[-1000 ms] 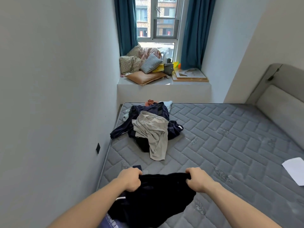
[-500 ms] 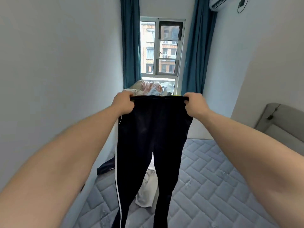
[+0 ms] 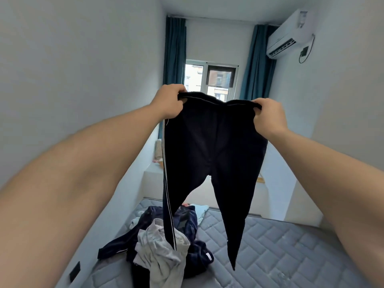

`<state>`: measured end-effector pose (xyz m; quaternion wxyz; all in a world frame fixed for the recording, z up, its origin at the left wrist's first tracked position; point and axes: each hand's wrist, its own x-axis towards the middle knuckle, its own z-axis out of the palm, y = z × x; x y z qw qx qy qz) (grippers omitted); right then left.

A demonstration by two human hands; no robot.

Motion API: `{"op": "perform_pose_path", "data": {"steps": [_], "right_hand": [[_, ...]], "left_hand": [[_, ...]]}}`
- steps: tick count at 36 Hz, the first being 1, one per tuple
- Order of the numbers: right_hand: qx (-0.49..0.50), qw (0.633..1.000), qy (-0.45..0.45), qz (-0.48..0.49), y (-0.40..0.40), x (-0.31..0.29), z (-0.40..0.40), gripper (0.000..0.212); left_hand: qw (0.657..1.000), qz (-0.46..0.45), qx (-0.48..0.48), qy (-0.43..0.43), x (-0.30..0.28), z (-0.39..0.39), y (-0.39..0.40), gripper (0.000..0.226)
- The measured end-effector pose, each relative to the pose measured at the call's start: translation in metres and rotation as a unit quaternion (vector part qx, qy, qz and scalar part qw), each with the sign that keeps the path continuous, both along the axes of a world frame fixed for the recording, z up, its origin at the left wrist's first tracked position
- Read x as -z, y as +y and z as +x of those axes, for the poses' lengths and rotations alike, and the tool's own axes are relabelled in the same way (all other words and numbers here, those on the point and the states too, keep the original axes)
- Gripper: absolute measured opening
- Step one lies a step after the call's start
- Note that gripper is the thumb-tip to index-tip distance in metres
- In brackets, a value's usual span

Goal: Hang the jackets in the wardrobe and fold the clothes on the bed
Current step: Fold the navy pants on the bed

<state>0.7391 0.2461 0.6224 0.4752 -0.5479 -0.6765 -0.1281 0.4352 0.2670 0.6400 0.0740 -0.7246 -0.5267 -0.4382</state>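
Black track trousers (image 3: 209, 154) with a white side stripe hang full length in front of me, both legs dangling above the bed. My left hand (image 3: 169, 102) grips the waistband's left corner and my right hand (image 3: 269, 116) grips its right corner, arms stretched up and forward. Below, a pile of clothes (image 3: 166, 242) lies on the grey quilted mattress (image 3: 291, 252): a dark navy garment with a beige one on top, something light blue behind.
A white wall runs close along the left, with a dark socket (image 3: 74, 271) low down. Ahead are a window (image 3: 209, 82) with teal curtains and a window ledge (image 3: 151, 171) holding cushions. An air conditioner (image 3: 287, 36) hangs at the upper right.
I have lifted the trousers from a bunch on the mattress to hang at full length. Both hands rose higher with the waistband, and my view tilted up towards the ceiling.
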Motion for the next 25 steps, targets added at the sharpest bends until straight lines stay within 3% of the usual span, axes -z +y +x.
{"op": "perform_pose_path", "data": {"steps": [7,13,16,18,21,25], "right_hand": [[-0.009,0.996,-0.016,-0.084,-0.005,0.087,0.026,0.035],[-0.009,0.975,-0.061,-0.215,-0.04,0.182,0.037,0.021],[-0.032,0.95,-0.086,-0.299,-0.075,0.225,0.033,0.011],[-0.051,0.93,-0.094,-0.351,-0.104,0.256,0.028,0.01],[-0.065,0.902,-0.108,-0.413,-0.156,0.307,0.019,0.024],[-0.095,0.855,-0.125,-0.495,-0.229,0.377,0.002,0.037]], "left_hand": [[0.995,-0.078,0.032,0.045,0.078,0.015,0.001,0.021],[0.977,-0.153,0.062,0.132,0.163,0.007,-0.038,0.02],[0.969,-0.176,0.102,0.142,0.208,-0.004,-0.07,0.021],[0.952,-0.246,0.12,0.137,0.243,-0.015,-0.094,0.022],[0.925,-0.322,0.149,0.135,0.302,-0.033,-0.139,0.017],[0.881,-0.415,0.17,0.153,0.385,-0.055,-0.211,0.041]]}}
